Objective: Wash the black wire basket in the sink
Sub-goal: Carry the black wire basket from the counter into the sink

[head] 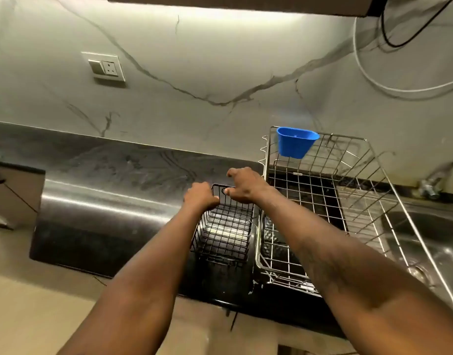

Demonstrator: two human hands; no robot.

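Marble with grey veins covers the wall (220, 60), and a socket (107, 67) sits on it at the left. Under it runs the dark desk (143, 160), with a shiny steel part (105, 201) nearer to me. At the right stands a silver dish rack (322, 190), with a blue cup (294, 143) hanging on its far rim, and to the right of the rack is the steel sink (437, 242). The black wire basket (225, 231) stands on the desk, just beside the left side of the rack, not in the sink. My left grip (199, 198) is clenched around the far left corner of its rim. My right grip (245, 187) holds the far rim too, thumb on the wire and one finger stretched out; its other fingers are hidden behind the hand. The tap (430, 185) is blurred, and the sink is cut off by the right edge.
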